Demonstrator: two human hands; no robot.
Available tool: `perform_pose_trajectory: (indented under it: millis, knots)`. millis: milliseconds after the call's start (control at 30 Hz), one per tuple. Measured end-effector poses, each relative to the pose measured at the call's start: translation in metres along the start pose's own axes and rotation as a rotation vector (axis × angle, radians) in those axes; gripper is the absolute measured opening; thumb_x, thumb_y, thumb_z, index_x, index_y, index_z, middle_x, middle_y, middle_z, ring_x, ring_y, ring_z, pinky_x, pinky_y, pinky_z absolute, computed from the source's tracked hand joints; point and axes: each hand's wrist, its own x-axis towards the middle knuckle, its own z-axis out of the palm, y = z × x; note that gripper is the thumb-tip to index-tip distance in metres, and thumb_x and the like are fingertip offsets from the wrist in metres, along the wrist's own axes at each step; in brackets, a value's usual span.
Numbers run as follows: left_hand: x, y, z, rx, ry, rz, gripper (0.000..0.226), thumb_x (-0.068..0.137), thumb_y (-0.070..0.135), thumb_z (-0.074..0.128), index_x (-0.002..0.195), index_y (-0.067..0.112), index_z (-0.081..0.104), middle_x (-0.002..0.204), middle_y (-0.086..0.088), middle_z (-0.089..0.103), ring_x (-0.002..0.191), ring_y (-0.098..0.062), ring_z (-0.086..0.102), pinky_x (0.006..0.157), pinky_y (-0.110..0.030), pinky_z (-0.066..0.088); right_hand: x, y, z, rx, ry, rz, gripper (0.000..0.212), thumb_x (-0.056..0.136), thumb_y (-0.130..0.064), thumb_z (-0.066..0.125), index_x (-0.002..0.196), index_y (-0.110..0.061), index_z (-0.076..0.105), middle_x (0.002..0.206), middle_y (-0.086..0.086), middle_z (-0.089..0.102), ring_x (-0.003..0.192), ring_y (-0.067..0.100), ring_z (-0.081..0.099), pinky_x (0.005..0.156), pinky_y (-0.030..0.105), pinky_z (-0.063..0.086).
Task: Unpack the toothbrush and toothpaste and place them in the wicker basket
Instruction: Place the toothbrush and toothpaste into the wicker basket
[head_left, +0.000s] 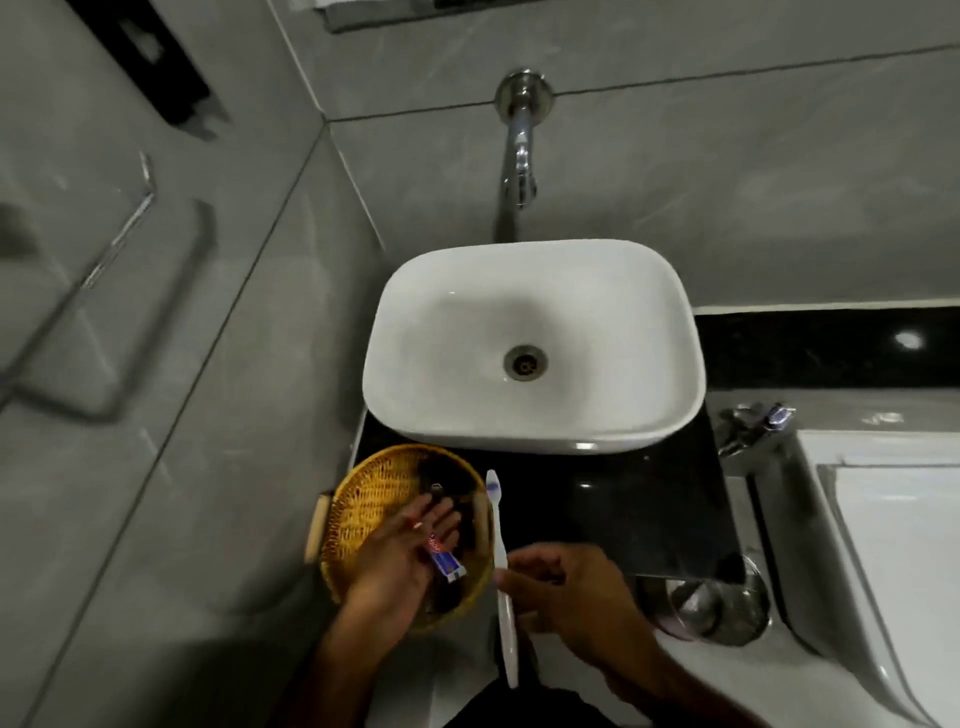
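Note:
A round wicker basket (363, 499) sits on the black counter, left of the sink's front edge. My left hand (400, 551) is inside it, fingers spread, with a small red and blue toothpaste tube (444, 558) under its thumb side; whether the hand still grips the tube is unclear. My right hand (566, 587) pinches a white toothbrush (501, 561) near its middle. The brush points away from me, its bristle head beside the basket's right rim.
A white rectangular sink (535, 415) stands behind the basket, with a chrome wall tap (519, 156) above it. The glossy black counter (623, 509) extends right. A round metal fitting (722, 603) and white fixture (883, 545) lie at the right. Grey tiled wall on the left.

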Motion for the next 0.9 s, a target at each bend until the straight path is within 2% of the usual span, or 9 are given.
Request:
perform_pose_trajectory:
  millis: [33,100,233,333,400,500,600,700,900]
  knots:
    - [0.008,0.005,-0.008,0.126,0.03,0.047,0.035,0.097,-0.006,0.041,0.128,0.004,0.052,0.12,-0.015,0.067,0.109,-0.028,0.065,0.094,-0.039,0.049,0.013,-0.003,0.012,-0.027,0.016,-0.004,0.022,0.085,-0.019,0.082,0.07,-0.034,0.083,0.077,0.0,0.084,0.066,0.01,0.079,0.071,0.035,0.068]
    - [0.023,0.014,-0.024,0.371,0.096,0.103,0.031,0.097,0.009,0.051,0.128,0.011,0.055,0.117,-0.006,0.071,0.106,-0.021,0.068,0.093,-0.039,0.053,0.04,-0.005,0.039,-0.106,0.036,-0.025,0.012,0.088,-0.019,0.079,0.08,-0.027,0.084,0.077,-0.001,0.083,0.064,0.006,0.078,0.068,0.029,0.067]
    - [0.044,0.03,-0.042,0.788,0.236,0.236,0.034,0.093,0.025,0.061,0.124,0.014,0.06,0.115,-0.004,0.068,0.094,-0.014,0.065,0.074,-0.027,0.052,0.082,-0.005,0.083,-0.359,0.031,-0.07,0.015,0.097,-0.026,0.068,0.098,-0.018,0.081,0.092,-0.001,0.081,0.082,0.014,0.079,0.074,0.023,0.064]
    - [0.054,0.034,-0.054,0.96,0.29,0.332,0.028,0.091,0.026,0.064,0.114,0.011,0.067,0.114,-0.009,0.071,0.099,-0.021,0.065,0.088,-0.035,0.051,0.105,-0.008,0.105,-0.531,0.023,-0.091,0.022,0.1,-0.029,0.062,0.105,-0.016,0.079,0.107,0.001,0.08,0.088,0.007,0.069,0.073,0.008,0.048]
    - [0.056,0.031,-0.06,1.056,0.349,0.402,0.027,0.092,0.028,0.062,0.112,0.011,0.07,0.116,-0.013,0.07,0.108,-0.03,0.064,0.099,-0.042,0.048,0.117,-0.009,0.114,-0.599,0.041,-0.075,0.023,0.099,-0.03,0.063,0.103,-0.016,0.08,0.107,0.003,0.08,0.092,0.01,0.07,0.078,0.014,0.051]
    - [0.058,0.023,-0.066,1.069,0.364,0.447,0.028,0.092,0.022,0.062,0.114,0.007,0.071,0.126,-0.02,0.063,0.117,-0.037,0.057,0.103,-0.04,0.041,0.13,-0.008,0.126,-0.645,0.073,-0.058,0.019,0.097,-0.029,0.065,0.103,-0.017,0.079,0.106,0.002,0.08,0.096,0.014,0.073,0.078,0.02,0.052]
    - [0.061,0.019,-0.073,1.044,0.365,0.443,0.03,0.091,0.018,0.064,0.116,0.003,0.07,0.13,-0.023,0.058,0.119,-0.04,0.055,0.102,-0.041,0.041,0.14,-0.004,0.135,-0.661,0.073,-0.04,0.021,0.099,-0.025,0.062,0.114,-0.015,0.073,0.116,0.005,0.076,0.107,0.02,0.072,0.091,0.029,0.056]
    - [0.067,0.016,-0.079,1.008,0.369,0.417,0.03,0.09,0.017,0.065,0.116,0.002,0.069,0.129,-0.022,0.057,0.116,-0.04,0.056,0.098,-0.038,0.041,0.146,0.001,0.141,-0.696,0.071,-0.014,0.024,0.1,-0.022,0.061,0.121,-0.014,0.067,0.122,0.008,0.073,0.111,0.025,0.071,0.095,0.036,0.058]
    - [0.074,0.012,-0.083,0.97,0.34,0.325,0.035,0.091,0.028,0.063,0.12,0.01,0.068,0.129,-0.015,0.064,0.119,-0.035,0.058,0.103,-0.048,0.046,0.15,0.008,0.148,-0.787,0.084,-0.022,0.035,0.103,-0.025,0.055,0.137,-0.017,0.053,0.127,0.011,0.069,0.114,0.03,0.07,0.095,0.041,0.058]
